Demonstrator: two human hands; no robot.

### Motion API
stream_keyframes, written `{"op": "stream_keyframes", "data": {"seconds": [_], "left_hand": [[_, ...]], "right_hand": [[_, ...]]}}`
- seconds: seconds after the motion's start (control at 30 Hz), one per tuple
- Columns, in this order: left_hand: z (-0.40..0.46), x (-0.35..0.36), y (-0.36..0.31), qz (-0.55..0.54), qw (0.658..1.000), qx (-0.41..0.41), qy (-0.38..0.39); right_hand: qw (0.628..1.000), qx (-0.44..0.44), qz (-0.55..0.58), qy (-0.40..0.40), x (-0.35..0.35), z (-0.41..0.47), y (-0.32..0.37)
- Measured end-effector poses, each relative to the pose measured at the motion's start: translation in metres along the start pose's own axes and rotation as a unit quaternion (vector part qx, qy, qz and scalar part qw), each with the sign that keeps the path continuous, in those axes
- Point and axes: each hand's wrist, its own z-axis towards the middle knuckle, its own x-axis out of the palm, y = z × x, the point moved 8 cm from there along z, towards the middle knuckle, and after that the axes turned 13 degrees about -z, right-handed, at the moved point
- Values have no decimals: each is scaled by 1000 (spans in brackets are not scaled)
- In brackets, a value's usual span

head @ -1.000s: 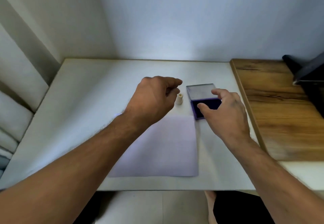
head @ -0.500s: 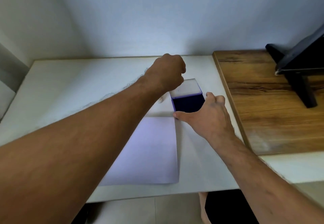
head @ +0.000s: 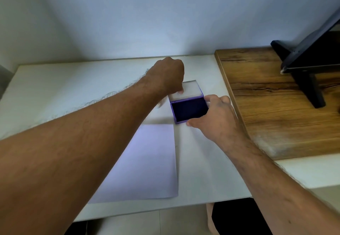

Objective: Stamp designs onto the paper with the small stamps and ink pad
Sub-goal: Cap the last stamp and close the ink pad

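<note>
Ink pad (head: pixel 188 110), between both hands (head: pixel 217 117)

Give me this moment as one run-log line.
left hand: closed, at ink pad lid, stamp hidden | right hand: steadying pad base | paper: blank

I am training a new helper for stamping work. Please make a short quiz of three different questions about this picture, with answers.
1. True or false: the ink pad lies open.
2. Which hand holds the ink pad's near right corner? A) left B) right
3. Fill in: the paper bears ___ stamped designs.

Key
1. True; its clear lid is folded back.
2. B; the right hand grips it, while the left hand is fisted over the lid's left edge.
3. No; the sheet is blank.
</note>
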Motion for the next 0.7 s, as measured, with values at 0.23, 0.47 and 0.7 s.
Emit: {"op": "stream_keyframes", "data": {"seconds": [0.23,0.47,0.7], "left_hand": [[5,5,6,-22,999,-30,28],[8,11,8,-28,996,-49,72],[6,12,-1,-22,994,-25,104]], "right_hand": [[1000,10,10,-5,-2,3,0],[1000,15,10,-5,-4,3,1],[1000,24,5,1,-5,4,0]]}}
